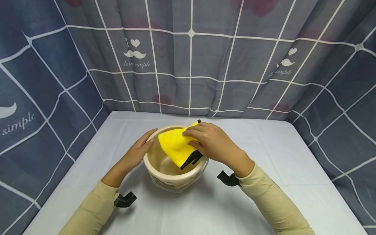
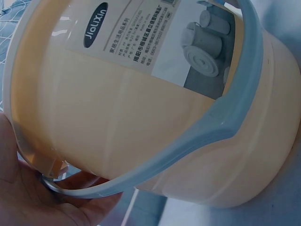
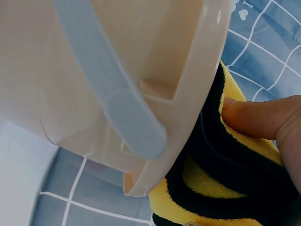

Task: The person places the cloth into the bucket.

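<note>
A cream plastic bucket stands upright on the white-covered table. My left hand grips its left rim, thumb over the inner side and fingers outside, near one end of the grey-blue handle. In the head view, a yellow cloth with black edging hangs over the bucket's opening. My right hand pinches the folded cloth above the right rim, thumb on one side. Seen from the right wrist, the folded cloth lies along the rim. Part of the bucket's inside is hidden behind the cloth.
White cloth covers the table. A grey checked curtain rises behind it and along both sides. A printed label is on the bucket's outer wall. Black wrist mounts stick out from both sleeves.
</note>
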The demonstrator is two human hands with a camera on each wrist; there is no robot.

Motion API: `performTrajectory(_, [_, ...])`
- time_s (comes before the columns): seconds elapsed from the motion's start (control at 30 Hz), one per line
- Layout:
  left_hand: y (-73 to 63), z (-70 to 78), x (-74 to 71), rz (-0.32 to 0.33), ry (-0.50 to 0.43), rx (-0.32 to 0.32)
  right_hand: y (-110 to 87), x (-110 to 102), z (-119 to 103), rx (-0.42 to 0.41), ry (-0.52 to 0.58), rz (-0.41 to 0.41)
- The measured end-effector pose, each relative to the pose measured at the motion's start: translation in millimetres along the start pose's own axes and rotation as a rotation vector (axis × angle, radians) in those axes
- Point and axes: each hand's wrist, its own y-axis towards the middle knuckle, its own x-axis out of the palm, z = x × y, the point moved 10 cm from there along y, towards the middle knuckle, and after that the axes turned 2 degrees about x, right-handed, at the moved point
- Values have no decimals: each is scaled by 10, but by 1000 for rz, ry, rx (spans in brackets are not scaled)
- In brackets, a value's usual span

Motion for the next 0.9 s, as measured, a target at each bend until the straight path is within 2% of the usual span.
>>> performTrajectory(0.9, [-17, -21, 11, 3, -4, -5, 106, 192, -50, -15, -52, -83])
